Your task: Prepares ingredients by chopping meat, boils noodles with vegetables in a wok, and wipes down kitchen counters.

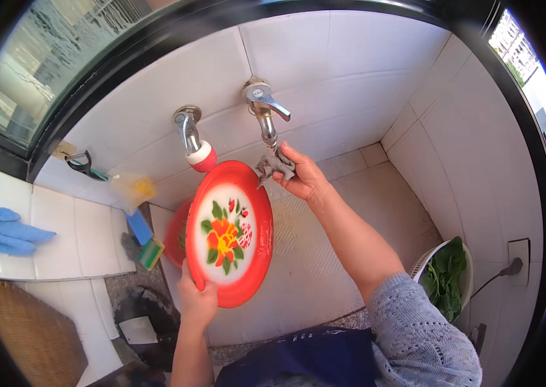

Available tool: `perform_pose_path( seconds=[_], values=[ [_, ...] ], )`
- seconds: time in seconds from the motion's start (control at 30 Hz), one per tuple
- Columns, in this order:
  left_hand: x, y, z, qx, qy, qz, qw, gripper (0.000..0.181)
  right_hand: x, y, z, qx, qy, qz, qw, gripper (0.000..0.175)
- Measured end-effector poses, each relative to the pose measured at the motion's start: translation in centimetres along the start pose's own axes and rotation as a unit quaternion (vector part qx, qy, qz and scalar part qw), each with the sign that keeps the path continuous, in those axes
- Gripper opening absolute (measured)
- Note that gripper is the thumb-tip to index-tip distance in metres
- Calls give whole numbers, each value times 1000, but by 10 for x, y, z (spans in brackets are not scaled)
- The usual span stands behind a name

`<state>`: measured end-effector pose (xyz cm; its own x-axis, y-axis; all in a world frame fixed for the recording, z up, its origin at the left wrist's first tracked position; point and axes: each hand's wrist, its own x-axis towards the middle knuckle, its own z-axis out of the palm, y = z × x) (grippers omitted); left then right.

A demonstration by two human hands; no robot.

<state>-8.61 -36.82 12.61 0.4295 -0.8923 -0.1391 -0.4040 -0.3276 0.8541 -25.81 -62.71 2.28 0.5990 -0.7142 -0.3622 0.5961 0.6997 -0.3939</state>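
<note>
My left hand (198, 292) grips the lower left rim of a red enamel plate (226, 234) with a white centre and a painted flower. The plate is tilted steeply, its decorated face towards me. In my right hand (304, 171) is a bunched grey cloth (275, 164), held right under the spout of the right-hand chrome tap (264, 109). The cloth is just beyond the plate's upper right rim; whether they touch I cannot tell. Left of that tap is a second chrome tap (188, 133) with a red and white spout cover (202, 157), just above the plate's top edge.
Behind the plate a red basin (174, 237) shows partly, inside the tiled sink (321, 251). A white basket (469, 271) of leafy greens (444, 280) stands at the right, near a plugged-in socket (518, 263). Sponges (151, 252) and a blue cloth (7, 230) lie left.
</note>
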Motion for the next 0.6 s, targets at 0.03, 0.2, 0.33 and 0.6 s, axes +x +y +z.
perform_pose_path(
  seconds=[0.03,0.2,0.33,0.6],
  values=[
    [-7,-3,-6,-17,15,-2,1000,41,7,10,3,23,-36,31,999,19],
    [-44,-17,-36,-84,75,-57,992,36,33,23,16,-7,-47,38,998,22],
    [-78,-16,-64,-73,126,-66,987,39,6,15,26,-15,-145,80,986,25],
    [-121,-43,-76,-127,215,-106,962,49,-95,78,-40,-627,-94,217,742,23]
  ],
)
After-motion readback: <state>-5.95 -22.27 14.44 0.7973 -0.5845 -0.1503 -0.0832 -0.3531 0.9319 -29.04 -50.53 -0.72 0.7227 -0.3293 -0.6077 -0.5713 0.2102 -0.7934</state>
